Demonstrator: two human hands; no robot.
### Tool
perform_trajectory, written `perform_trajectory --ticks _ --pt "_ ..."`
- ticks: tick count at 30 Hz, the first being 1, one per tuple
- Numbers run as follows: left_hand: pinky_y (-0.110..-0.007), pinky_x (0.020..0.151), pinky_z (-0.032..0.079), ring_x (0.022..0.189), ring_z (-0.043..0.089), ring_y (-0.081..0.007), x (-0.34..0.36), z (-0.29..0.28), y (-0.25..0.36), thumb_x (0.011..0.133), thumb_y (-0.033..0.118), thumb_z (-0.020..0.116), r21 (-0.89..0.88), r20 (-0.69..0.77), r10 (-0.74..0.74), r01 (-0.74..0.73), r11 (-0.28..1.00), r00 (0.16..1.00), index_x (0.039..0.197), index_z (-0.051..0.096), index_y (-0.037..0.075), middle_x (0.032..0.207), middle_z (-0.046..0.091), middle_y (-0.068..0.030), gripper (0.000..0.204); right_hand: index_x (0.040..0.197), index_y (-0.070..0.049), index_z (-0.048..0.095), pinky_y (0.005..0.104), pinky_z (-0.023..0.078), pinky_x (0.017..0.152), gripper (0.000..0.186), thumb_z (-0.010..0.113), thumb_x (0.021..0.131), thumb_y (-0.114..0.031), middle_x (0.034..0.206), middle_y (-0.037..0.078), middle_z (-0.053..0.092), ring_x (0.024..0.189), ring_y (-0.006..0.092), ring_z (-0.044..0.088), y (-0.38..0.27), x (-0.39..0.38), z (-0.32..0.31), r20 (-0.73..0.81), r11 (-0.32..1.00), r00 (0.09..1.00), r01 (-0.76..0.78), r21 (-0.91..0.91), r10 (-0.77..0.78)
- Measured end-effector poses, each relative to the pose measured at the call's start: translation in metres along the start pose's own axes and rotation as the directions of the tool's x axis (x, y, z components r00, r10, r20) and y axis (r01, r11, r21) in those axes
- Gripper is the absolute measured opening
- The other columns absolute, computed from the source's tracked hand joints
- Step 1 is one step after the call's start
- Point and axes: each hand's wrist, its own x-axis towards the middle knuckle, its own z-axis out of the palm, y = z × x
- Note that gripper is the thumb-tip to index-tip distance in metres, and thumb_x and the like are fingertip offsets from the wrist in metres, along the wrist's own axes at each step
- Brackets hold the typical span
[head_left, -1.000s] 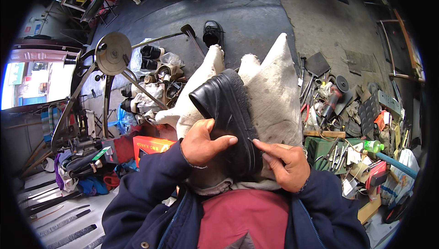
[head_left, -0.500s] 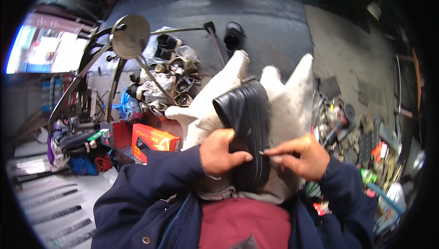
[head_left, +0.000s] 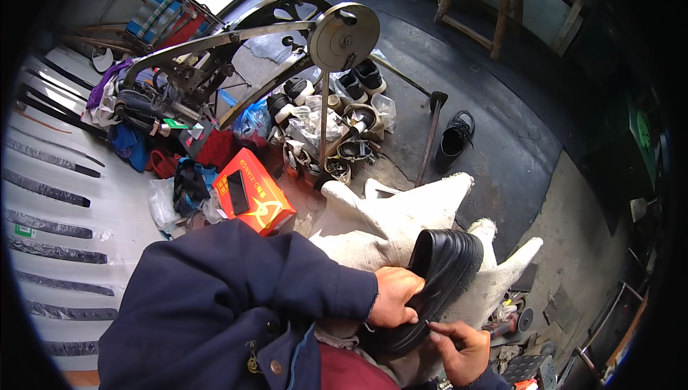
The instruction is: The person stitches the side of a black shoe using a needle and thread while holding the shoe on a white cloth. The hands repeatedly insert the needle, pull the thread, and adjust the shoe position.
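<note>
A black shoe (head_left: pixel 438 277) lies sole-up on a whitish cloth (head_left: pixel 401 221) spread over my lap. My left hand (head_left: pixel 393 297) grips the shoe's side near its heel. My right hand (head_left: pixel 459 347) pinches something thin, too small to make out, against the shoe's lower edge, with fingers closed. Both dark blue sleeves (head_left: pixel 236 297) come in from the lower edge.
An orange box (head_left: pixel 254 191) lies on the floor to my left. Beyond it stands a metal machine with a round wheel (head_left: pixel 342 37), with several shoes and bags (head_left: pixel 326 121) piled at its foot. A lone black shoe (head_left: pixel 453 139) and a long-handled tool (head_left: pixel 430 128) rest on the concrete. Small tools (head_left: pixel 512 318) lie at the right.
The view has swung left and tilted, so the shoe and hands now sit at the lower right. Both hands keep their places on the shoe.
</note>
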Motion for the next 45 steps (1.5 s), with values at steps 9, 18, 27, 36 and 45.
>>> perform_trajectory --ticks 9,18,27,36,45 --pt "-0.049 0.093 0.053 0.108 0.066 -0.0437 0.001 0.002 -0.003 0.078 0.026 0.085 0.006 -0.02 0.02 -0.02 1.0 1.0 0.096 0.064 -0.002 0.102 0.07 -0.0241 0.039 0.101 0.003 0.075 0.0232 0.054 0.063 0.008 0.076 0.093 0.002 0.078 0.01 0.077 0.071 0.0094 0.072 -0.015 0.005 0.001 -0.155 0.961 0.95 -0.26 0.098 0.273" --pt "-0.042 0.066 0.049 0.068 0.062 -0.0336 0.003 -0.046 -0.005 0.101 0.045 0.068 -0.164 0.086 0.283 -0.266 0.95 0.955 0.084 0.059 -0.003 0.073 0.06 -0.0227 0.052 0.103 0.003 0.073 0.0233 0.054 0.069 0.009 0.075 0.095 0.0 0.083 0.008 0.077 0.077 0.0081 0.071 -0.009 -0.008 -0.001 -0.156 0.99 0.977 -0.144 0.011 0.144" --pt "-0.044 0.068 0.055 0.082 0.069 -0.0337 -0.014 -0.058 0.004 0.09 0.011 0.067 0.546 -0.011 0.584 -0.484 0.684 0.812 0.088 0.063 0.008 0.085 0.062 -0.0116 0.006 0.106 0.003 0.073 0.0224 0.052 0.072 0.011 0.074 0.095 0.001 0.087 0.004 0.076 0.079 0.0055 0.067 -0.009 -0.011 0.005 -0.176 0.989 0.973 -0.144 0.027 0.147" --pt "-0.033 0.072 0.058 0.076 0.072 -0.0173 -0.045 -0.061 0.001 0.108 0.023 0.062 -0.788 -0.062 0.227 -0.187 0.586 0.972 0.101 0.061 0.005 0.097 0.075 -0.0103 0.02 0.109 0.002 0.073 0.0256 0.057 0.076 0.015 0.076 0.095 -0.004 0.092 0.011 0.08 0.087 0.0111 0.075 -0.008 -0.012 0.004 -0.178 0.989 0.973 -0.15 0.013 0.15" --pt "-0.04 0.077 0.053 0.083 0.069 -0.029 -0.012 -0.06 -0.006 0.101 0.039 0.069 -0.137 0.041 0.334 -0.326 0.936 0.942 0.103 0.065 -0.001 0.088 0.069 -0.0197 0.041 0.108 0.001 0.073 0.0257 0.057 0.075 0.017 0.079 0.093 -0.004 0.091 0.01 0.08 0.084 0.0112 0.075 -0.007 -0.015 0.006 -0.191 0.991 0.974 -0.129 -0.03 0.12"
